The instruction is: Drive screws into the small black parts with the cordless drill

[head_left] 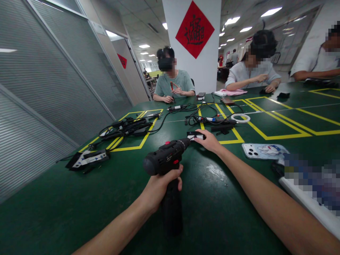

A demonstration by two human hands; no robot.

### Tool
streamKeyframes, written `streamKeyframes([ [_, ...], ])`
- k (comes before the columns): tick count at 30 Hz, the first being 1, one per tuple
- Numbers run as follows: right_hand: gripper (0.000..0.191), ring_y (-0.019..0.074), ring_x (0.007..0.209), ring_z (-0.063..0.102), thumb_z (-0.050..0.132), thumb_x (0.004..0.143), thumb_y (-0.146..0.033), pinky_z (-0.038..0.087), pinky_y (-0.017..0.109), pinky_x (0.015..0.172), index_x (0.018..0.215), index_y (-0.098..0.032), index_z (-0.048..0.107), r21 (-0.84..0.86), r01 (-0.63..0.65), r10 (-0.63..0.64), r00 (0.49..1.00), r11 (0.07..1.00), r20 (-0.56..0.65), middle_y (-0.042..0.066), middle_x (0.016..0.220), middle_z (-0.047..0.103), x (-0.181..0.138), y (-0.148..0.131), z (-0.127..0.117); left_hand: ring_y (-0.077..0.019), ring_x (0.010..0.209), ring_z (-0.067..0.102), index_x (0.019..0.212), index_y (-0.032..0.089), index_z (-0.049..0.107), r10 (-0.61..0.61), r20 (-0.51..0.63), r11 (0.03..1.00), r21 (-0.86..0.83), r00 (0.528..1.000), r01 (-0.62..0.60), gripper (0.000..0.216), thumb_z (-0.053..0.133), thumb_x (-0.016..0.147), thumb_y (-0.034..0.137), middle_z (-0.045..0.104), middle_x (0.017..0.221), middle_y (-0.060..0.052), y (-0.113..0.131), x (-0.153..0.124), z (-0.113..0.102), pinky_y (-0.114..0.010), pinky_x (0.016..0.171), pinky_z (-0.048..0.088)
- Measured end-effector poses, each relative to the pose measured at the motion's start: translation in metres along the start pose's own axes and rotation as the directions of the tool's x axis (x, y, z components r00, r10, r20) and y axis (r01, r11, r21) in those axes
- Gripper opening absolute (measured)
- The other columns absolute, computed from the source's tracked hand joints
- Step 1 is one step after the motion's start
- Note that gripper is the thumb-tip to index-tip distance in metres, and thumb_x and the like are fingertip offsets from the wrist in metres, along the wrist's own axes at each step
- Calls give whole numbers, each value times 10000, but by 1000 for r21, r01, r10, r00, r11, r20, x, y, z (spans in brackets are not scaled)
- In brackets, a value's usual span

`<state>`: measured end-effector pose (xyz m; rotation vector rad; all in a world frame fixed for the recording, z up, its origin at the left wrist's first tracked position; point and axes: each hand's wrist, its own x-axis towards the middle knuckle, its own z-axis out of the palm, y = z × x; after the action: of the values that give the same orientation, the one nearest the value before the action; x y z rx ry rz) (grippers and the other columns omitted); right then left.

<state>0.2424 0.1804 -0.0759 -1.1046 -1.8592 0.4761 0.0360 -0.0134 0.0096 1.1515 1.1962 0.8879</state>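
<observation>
My left hand (162, 189) is wrapped round the grip of a black cordless drill (167, 156) with red buttons. The drill points away from me, its chuck near a small black and white block-like part (195, 136). That part is pinched between the fingers of my right hand (208, 141) on the green table. The drill's front end comes up close to the part; whether its bit touches it I cannot tell. My right fingers partly cover the part.
Tangled black cables (127, 127) and a black and white packet (87, 159) lie to the left. Ahead are more cables and a white ring (240, 118). A phone (262, 151) rests at the right. Several people sit across the green table (66, 198).
</observation>
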Motion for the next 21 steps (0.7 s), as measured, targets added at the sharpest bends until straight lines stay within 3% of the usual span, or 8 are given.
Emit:
streamKeyframes([
  [21, 461, 207, 1026, 566, 640, 725, -380, 418, 356, 933, 1157, -230, 582, 8, 11, -11, 1000, 1000, -15, 60, 1129, 598, 2, 6, 3, -156, 581, 517, 910, 145, 573, -15, 1, 1000, -2, 1000, 15, 266, 549, 795, 384, 567, 578, -37, -1, 0, -1, -246, 541, 370],
])
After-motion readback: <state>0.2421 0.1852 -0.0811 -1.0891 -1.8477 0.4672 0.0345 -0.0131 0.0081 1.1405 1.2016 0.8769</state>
